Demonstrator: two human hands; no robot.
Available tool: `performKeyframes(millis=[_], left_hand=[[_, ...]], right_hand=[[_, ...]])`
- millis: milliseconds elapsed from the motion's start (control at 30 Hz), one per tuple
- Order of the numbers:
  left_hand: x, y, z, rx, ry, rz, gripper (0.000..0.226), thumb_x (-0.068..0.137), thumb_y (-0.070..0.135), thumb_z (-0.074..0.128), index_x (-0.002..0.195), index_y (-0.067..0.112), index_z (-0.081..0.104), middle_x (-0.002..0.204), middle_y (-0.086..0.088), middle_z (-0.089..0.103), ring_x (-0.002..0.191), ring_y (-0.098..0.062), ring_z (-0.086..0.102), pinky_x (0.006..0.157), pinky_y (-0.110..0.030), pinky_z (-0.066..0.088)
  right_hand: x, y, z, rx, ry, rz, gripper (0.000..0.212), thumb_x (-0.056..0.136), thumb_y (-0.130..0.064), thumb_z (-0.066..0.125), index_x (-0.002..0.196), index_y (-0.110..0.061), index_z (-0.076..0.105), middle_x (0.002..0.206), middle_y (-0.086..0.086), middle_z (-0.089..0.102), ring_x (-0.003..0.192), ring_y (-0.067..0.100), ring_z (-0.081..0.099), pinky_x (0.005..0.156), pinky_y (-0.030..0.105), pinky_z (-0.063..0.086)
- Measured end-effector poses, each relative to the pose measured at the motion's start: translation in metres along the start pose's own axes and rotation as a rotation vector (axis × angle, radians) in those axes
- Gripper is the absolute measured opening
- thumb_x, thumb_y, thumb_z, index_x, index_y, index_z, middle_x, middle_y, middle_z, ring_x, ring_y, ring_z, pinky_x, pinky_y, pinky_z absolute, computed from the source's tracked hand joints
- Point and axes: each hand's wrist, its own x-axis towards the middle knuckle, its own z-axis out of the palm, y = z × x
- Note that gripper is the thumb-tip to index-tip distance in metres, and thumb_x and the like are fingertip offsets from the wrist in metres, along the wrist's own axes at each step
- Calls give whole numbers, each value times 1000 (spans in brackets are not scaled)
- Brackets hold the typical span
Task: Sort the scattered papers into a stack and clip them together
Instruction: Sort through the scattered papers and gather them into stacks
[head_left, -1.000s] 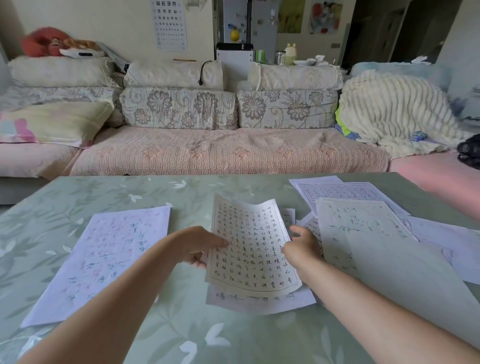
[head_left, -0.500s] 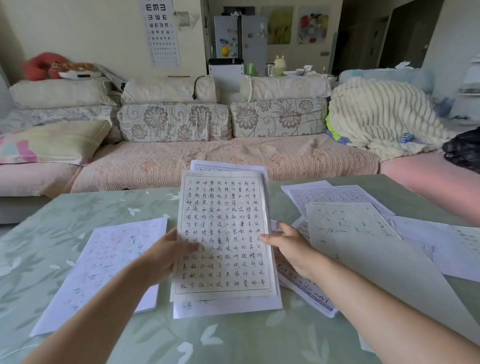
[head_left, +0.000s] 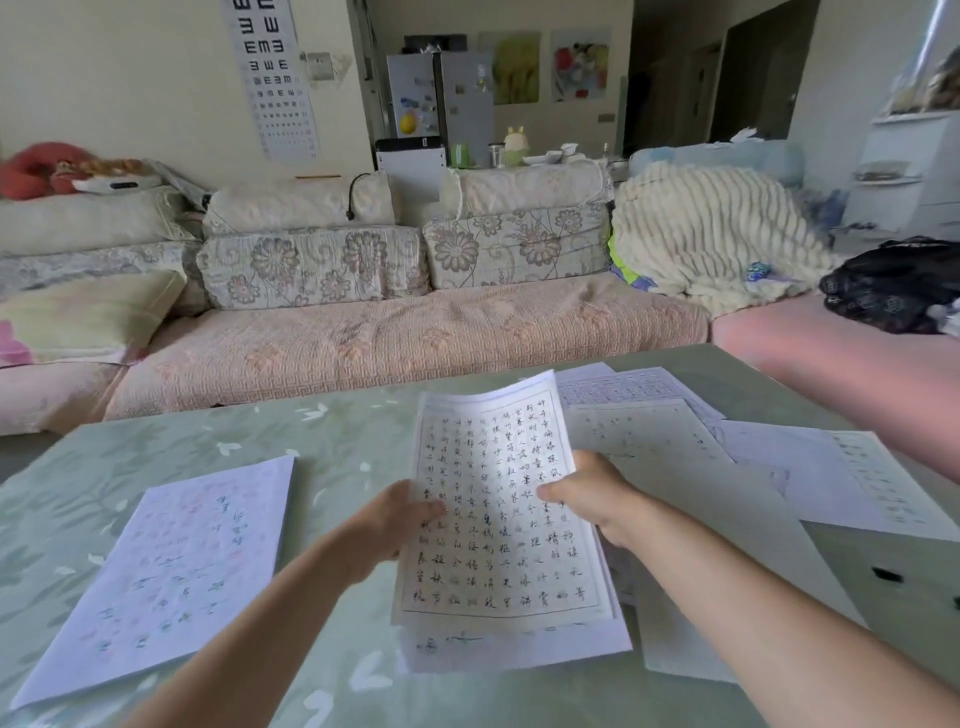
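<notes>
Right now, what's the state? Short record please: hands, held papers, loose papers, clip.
left hand: pinches the left edge of the held sheets, thumb on top
right hand: pinches their right edge, thumb on top
held sheets: calligraphy page on top, at least one more beneath, top edge curled
single sheet: flat on the table, left of the hands
loose papers: overlapping spread on the right, not gathered
clip: none seen on any papers
</notes>
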Motion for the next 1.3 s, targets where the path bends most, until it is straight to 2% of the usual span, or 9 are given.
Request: performKeyframes(millis=[200,367,467,600,767,867,1033,1133,1300], left_hand=[[19,46,85,167,-43,85,9,93,13,55,102,12,57,90,-5,67,71,-16,62,57,-22,50],[28,64,162,330,-96,127,12,91,10,58,102,11,62,84,4,59,70,-7,53,57,-16,44],[36,70,195,308,-68,36,20,92,16,59,110,7,60,89,2,55,80,-13,55,63,-17,44],[42,77,213,157,38,-80,23,86,21,64,79,17,42,85,-1,51,82,-20,54,79,-31,55],[47,76,212,20,51,-184,31,84,17,70,107,4,54,93,-9,61,78,-19,61,82,-35,58],[43,79,205,-113,-83,-247,27,88,9,68,110,-1,56,95,-12,66,72,-17,65,66,-27,60],[47,78,195,-32,-97,-109,28,90,3,61,117,3,61,110,-14,67,93,-25,67,77,-35,59],[58,80,183,-25,40,-6,29,92,2,55,119,9,58,100,-5,65,84,-18,62,61,-24,50],[88,87,161,-32,224,74,27,91,2,55,116,10,61,85,0,63,71,-14,59,52,-24,44]], right_hand=[[-16,45,-99,-172,288,114,56,84,-17,72,133,-2,51,120,12,63,94,24,61,80,33,52],[-22,100,-151,-356,386,203,36,81,-16,54,116,-19,60,98,2,70,76,24,67,52,24,47],[-21,120,-163,-502,450,301,34,73,-23,52,106,-21,59,95,7,67,87,31,64,63,28,49],[-14,123,-161,-473,446,372,49,70,-26,58,118,-18,56,104,11,61,100,34,57,81,33,49],[-6,121,-162,-306,426,425,48,63,-19,65,109,-9,59,100,12,63,96,30,60,78,35,56],[-18,108,-165,-216,413,419,46,75,-6,66,120,-2,55,101,13,64,80,25,60,56,25,49],[-23,99,-166,-109,421,351,23,82,4,67,104,3,61,87,12,64,67,22,58,54,23,44],[-20,91,-162,3,442,205,16,80,2,69,94,-5,71,93,12,72,81,27,67,73,33,56],[8,72,-149,117,376,63,37,83,0,72,119,-7,68,104,7,70,93,24,65,83,31,52]])
